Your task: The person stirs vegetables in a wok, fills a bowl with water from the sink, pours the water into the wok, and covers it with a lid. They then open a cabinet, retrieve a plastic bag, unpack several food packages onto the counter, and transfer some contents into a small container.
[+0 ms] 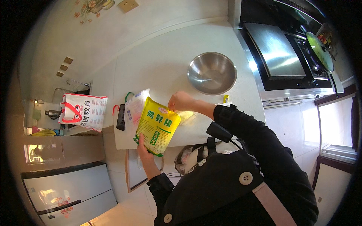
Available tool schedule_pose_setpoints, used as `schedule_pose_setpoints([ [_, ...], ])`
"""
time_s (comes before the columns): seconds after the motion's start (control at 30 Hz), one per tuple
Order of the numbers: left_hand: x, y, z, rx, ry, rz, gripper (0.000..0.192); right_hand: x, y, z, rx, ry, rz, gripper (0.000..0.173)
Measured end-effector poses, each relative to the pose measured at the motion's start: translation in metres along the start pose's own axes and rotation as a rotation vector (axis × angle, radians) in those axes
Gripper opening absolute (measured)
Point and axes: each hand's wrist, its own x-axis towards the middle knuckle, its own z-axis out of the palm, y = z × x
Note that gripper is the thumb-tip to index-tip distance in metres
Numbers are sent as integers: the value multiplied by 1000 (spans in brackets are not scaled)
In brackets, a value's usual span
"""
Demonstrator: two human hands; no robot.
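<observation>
A yellow plastic seasoning bag [155,131] with green and white printing is held up over the front edge of the white counter [158,65]. My left hand [145,155] grips its lower left side, thumb on the front. At the bag's upper right corner is my right hand [181,102], its fingers curled in on the edge; the fingertips are partly hidden. Behind the bag lies a clear and pink plastic package [135,108], partly covered. A pale yellow packet [186,117] shows beneath my right wrist. Farther back stands a stainless steel bowl [212,73] with nothing in it.
A black flat object [120,117] lies at the counter's left. Further left is a white and red tote bag [84,111] near a sink faucet [79,82]. A gas stove [299,82] with a lidded pan [319,52] is at right. A yellow clip [225,98] sits near my right forearm.
</observation>
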Motion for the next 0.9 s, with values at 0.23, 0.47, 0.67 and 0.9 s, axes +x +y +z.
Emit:
schedule_pose_setpoints([
  [0.23,2,-57,-23,-272,-190,-159,43,13,-12,13,-67,0,-38,15],
  [0.47,-16,-89,-5,-502,-139,-160,46,2,-76,4,-131,90,-229,11],
  [0.67,-33,-117,26,-651,-714,-154,51,-29,-136,-10,-48,85,-340,10],
  [0.9,-41,-143,22,-676,-570,-219,45,-74,-131,-27,313,-9,-397,41],
])
